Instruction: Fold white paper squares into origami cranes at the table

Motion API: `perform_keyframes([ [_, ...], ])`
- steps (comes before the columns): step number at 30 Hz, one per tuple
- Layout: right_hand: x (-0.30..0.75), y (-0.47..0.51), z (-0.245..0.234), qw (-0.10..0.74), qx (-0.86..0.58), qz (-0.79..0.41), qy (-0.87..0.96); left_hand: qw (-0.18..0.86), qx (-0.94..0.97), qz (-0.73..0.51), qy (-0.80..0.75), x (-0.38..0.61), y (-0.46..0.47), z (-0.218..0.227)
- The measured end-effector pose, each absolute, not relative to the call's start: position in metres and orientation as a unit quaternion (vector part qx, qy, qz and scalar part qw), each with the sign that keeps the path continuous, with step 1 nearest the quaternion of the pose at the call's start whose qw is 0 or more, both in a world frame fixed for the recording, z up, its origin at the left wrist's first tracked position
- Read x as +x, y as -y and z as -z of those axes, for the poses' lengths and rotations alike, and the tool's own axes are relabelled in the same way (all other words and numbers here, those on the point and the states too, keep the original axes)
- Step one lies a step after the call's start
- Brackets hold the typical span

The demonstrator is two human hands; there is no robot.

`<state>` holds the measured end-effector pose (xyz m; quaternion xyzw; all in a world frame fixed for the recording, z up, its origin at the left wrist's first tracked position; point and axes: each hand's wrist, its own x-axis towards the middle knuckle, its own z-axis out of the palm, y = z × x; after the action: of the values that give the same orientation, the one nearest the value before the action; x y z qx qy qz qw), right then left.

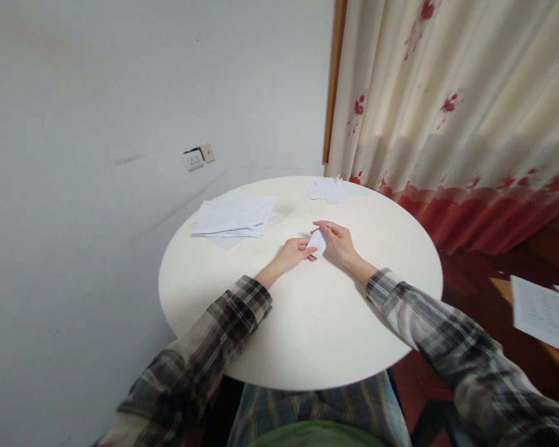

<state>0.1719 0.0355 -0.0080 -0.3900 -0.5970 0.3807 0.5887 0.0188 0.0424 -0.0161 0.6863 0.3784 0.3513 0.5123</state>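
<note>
Between my two hands is a small folded piece of white paper (317, 244), held up over the middle of the round white table. My left hand (294, 254) pinches its lower left side, the thumb lying across the front. At the paper's upper right, my right hand (339, 240) is closed on the edge, its index finger reaching over the top. The fingertips behind the paper are partly hidden. How the paper is folded is too small to make out.
A stack of white paper sheets (235, 215) lies on the table's left side. Further back are some white paper pieces (330, 190). The round table (317, 329) stands by a wall with a socket (194, 160). A floral curtain (447, 112) hangs at right, near printed sheets (545, 313).
</note>
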Motion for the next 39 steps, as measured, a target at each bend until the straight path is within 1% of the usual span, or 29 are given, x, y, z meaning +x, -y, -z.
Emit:
perform_keyframes([
  [6, 0.17, -0.035, 0.009, 0.591, -0.398, -0.38, 0.591, 0.504, 0.696, -0.346, -0.377, 0.019, -0.043, 0.017],
  [14, 0.173, -0.034, 0.005, 0.603, -0.414, -0.328, 0.599, 0.521, 0.678, -0.353, -0.38, 0.02, -0.042, 0.015],
  [23, 0.173, -0.035, 0.006, 0.604, -0.411, -0.328, 0.599, 0.529, 0.674, -0.355, -0.373, 0.02, -0.04, 0.012],
  [30, 0.177, -0.031, 0.003, 0.603, -0.418, -0.294, 0.613, 0.53, 0.679, -0.354, -0.365, 0.019, -0.042, 0.015],
  [36, 0.178, -0.037, 0.005, 0.595, -0.409, -0.323, 0.613, 0.503, 0.687, -0.381, -0.359, 0.02, -0.048, 0.023],
  [39, 0.176, -0.041, 0.008, 0.582, -0.406, -0.351, 0.611, 0.454, 0.692, -0.416, -0.377, 0.018, -0.052, 0.024],
])
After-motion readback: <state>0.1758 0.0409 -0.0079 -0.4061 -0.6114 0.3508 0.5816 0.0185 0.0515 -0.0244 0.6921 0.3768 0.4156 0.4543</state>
